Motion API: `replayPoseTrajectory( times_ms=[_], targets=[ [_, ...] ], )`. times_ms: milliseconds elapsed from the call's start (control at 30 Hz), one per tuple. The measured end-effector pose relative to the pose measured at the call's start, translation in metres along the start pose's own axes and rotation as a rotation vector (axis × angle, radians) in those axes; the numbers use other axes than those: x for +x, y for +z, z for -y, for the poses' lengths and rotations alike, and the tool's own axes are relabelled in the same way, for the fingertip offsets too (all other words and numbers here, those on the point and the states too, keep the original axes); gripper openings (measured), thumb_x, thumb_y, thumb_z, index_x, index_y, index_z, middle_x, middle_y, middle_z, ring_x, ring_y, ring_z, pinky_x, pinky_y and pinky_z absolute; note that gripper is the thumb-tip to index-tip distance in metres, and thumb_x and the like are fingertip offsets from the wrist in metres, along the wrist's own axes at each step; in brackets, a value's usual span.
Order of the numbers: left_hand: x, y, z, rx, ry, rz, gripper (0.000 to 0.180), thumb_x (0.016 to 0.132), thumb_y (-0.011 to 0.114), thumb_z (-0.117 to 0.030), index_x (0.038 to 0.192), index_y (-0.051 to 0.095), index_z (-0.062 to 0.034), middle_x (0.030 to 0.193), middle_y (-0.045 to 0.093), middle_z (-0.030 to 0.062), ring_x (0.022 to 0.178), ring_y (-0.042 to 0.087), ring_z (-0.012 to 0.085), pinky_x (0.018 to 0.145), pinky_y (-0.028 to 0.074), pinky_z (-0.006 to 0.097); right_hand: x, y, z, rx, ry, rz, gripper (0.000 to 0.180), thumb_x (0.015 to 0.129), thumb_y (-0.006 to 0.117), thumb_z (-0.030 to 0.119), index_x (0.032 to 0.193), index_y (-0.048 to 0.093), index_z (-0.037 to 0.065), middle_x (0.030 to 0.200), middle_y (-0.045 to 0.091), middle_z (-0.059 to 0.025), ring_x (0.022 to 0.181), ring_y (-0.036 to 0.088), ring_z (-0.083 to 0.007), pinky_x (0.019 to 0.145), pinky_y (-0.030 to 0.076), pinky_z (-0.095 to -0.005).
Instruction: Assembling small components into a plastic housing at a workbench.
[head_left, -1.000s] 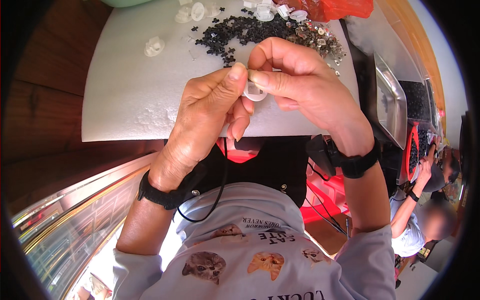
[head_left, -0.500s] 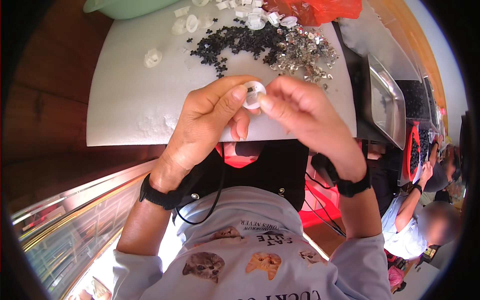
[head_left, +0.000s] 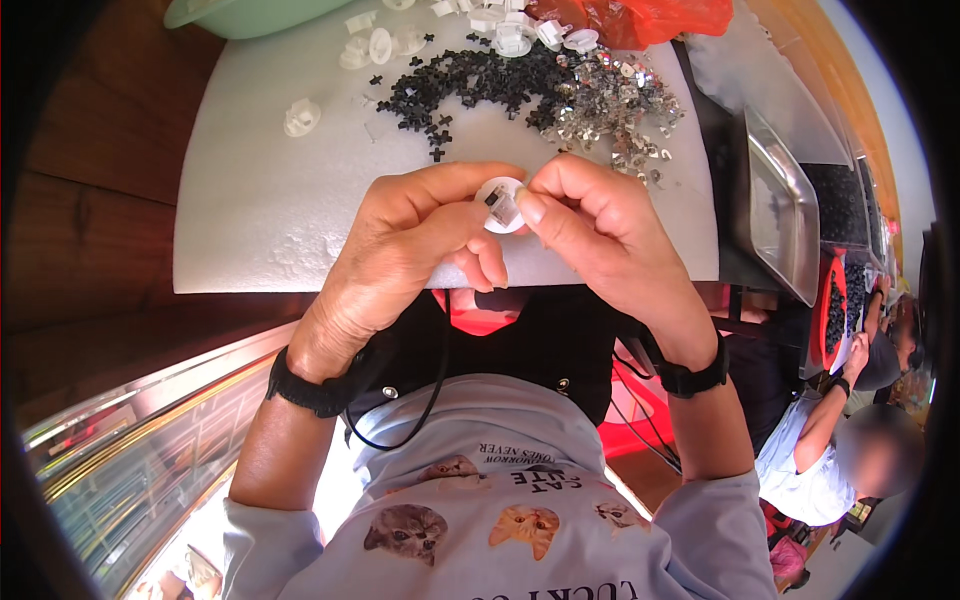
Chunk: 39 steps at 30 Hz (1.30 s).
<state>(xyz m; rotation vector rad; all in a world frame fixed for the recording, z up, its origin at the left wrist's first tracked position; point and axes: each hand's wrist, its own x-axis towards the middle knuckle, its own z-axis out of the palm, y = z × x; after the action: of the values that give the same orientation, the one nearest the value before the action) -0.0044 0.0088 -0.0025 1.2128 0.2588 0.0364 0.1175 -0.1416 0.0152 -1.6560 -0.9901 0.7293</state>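
Observation:
Between my two hands, over the near part of the pale work surface, is a round white plastic part with a small black piece seated in its middle. My left hand grips its left edge with thumb and forefinger, other fingers curled below. My right hand pinches the right edge between thumb and forefinger; whether a smaller piece is also in that pinch is hidden. Beyond my hands lie a pile of small black cross-shaped pieces and a heap of small shiny metal pieces.
One similar white part lies alone at left. Several more white parts sit at the far edge by a red plastic bag. A green basin is far left, a metal tray right. Another person works at the right.
My left thumb has drawn back, showing more of the white part's middle and the black piece. The part has come slightly nearer to me, and my right fingers have closed in on its edge.

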Motion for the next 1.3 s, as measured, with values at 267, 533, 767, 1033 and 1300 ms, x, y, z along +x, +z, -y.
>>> replayPoseTrajectory(
  times_ms=[267,533,767,1033,1300],
  targets=[
    [0.004,0.004,0.005,0.034,0.075,-0.067,0.029,0.093,0.047,-0.006,0.116,0.059,0.0072,0.071,0.063,0.0096,0.062,0.061,0.0130,0.059,0.051,0.024,0.000,0.001,-0.009,-0.031,-0.084,-0.002,0.018,0.093,0.055,0.010,0.078,0.051,0.000,0.061,0.047,0.0018,0.057,0.040,-0.0038,0.048,0.035,-0.0223],
    [0.005,0.005,0.005,0.078,0.065,-0.085,0.028,0.093,0.048,-0.006,0.114,0.061,0.0067,0.069,0.063,0.0082,0.059,0.060,0.0112,0.058,0.050,0.023,-0.002,0.004,-0.001,0.056,0.033,-0.019,0.018,0.093,0.053,0.010,0.078,0.051,0.000,0.064,0.056,-0.0016,0.053,0.047,-0.0036,0.043,0.039,-0.0235],
    [0.003,0.006,0.003,0.077,0.051,-0.097,0.027,0.093,0.051,-0.009,0.112,0.061,0.0067,0.071,0.063,0.0067,0.060,0.059,0.0105,0.057,0.050,0.023,-0.003,0.004,-0.007,0.036,-0.013,-0.012,0.018,0.093,0.054,0.010,0.078,0.051,0.000,0.064,0.056,-0.0020,0.052,0.048,-0.0041,0.043,0.040,-0.0238],
    [0.005,0.009,0.009,0.149,0.074,-0.105,0.024,0.095,0.054,-0.015,0.107,0.064,0.0024,0.078,0.063,0.0040,0.061,0.057,0.0079,0.058,0.049,0.021,-0.004,0.003,-0.004,-0.046,-0.085,-0.029,0.019,0.092,0.057,0.009,0.077,0.051,-0.001,0.059,0.052,-0.0011,0.053,0.044,-0.0048,0.046,0.036,-0.0223],
    [0.005,0.014,0.004,0.106,0.047,-0.114,0.024,0.095,0.054,-0.015,0.109,0.064,0.0020,0.083,0.066,0.0079,0.061,0.058,0.0086,0.057,0.050,0.022,-0.052,-0.010,0.071,-0.040,-0.417,-0.007,0.007,0.077,0.058,0.002,0.072,0.056,-0.001,0.053,0.049,-0.0037,0.041,0.044,-0.0112,0.039,0.034,-0.0236]
  ],
)
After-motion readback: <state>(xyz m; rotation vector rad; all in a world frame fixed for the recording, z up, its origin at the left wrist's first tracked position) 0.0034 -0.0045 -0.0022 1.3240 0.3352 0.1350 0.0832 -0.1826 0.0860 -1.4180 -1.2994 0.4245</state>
